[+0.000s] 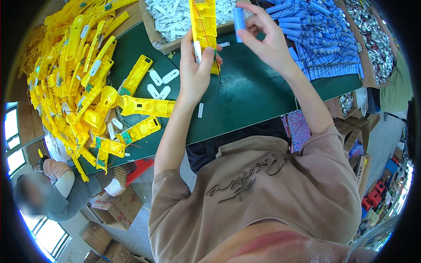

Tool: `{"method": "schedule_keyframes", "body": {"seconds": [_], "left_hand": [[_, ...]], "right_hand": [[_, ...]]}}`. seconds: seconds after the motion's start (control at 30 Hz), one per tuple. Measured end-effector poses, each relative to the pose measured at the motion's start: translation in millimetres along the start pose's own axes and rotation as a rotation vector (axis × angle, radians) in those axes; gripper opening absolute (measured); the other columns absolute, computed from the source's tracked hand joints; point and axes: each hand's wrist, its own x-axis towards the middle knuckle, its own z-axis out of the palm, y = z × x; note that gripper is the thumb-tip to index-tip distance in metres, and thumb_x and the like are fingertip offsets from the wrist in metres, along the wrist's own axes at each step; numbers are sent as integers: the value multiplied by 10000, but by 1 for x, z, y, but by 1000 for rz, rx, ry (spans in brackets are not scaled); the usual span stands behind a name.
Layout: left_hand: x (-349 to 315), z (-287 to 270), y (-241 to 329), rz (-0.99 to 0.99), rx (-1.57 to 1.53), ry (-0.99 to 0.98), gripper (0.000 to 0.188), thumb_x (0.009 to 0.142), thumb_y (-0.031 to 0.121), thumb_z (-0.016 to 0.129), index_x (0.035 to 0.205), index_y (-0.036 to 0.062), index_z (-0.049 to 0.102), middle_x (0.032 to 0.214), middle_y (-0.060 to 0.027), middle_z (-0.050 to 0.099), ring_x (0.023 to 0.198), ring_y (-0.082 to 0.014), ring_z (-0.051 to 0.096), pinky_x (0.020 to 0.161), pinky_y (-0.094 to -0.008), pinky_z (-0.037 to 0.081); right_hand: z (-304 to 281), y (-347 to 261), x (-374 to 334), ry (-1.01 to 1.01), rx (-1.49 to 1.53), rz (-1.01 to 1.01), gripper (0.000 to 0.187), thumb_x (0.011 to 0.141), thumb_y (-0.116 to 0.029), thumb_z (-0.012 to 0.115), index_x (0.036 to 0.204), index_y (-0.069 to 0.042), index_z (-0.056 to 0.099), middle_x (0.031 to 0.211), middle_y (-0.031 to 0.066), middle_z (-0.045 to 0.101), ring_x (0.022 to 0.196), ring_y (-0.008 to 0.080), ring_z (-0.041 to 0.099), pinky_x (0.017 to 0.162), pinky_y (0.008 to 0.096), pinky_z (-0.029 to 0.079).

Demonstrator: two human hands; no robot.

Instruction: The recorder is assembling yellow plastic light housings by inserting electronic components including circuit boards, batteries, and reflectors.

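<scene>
My left hand (195,72) is closed around a long yellow plastic housing (204,24), held upright over the table. A small green circuit board and thin wires show near its lower end, and a white oval strip (197,51) lies along its left side by my fingers. My right hand (268,41) pinches a blue cylindrical battery (238,25) between thumb and fingers, just right of the housing and apart from it. Several white oval pieces (171,76) and loose yellow housings (147,106) rest left of my left forearm.
A large heap of yellow housings (72,65) fills the left of the green table (245,98). Behind my hands stands a cardboard box (169,45) of small white parts. Wired blue batteries (318,41) are piled at right, beside shiny metal parts (372,39). Another person (66,193) sits at lower left.
</scene>
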Motion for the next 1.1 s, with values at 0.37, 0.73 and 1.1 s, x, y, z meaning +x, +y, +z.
{"method": "schedule_keyframes", "body": {"seconds": [0.37,0.73,1.1], "left_hand": [[1,6,0,-95,159,49,378,938,43,430,1301,7,331,908,-90,564,680,-115,586,606,-255,516],[-1,6,2,-126,73,62,365,936,50,451,1280,2,338,838,-78,570,651,-115,582,578,-254,504],[6,-5,5,-119,-91,114,288,940,54,421,1221,-4,389,824,-80,569,652,-135,587,583,-274,518]], "right_hand": [[43,30,15,-30,-19,-273,472,857,-175,641,1259,-65,421,692,42,544,565,129,554,523,253,442],[53,34,14,5,-254,-357,558,898,-351,583,1356,-85,406,657,103,610,516,202,599,503,286,466],[71,13,29,-26,-731,-294,518,923,-479,464,1392,-269,403,587,54,599,503,180,605,490,288,466]]}}
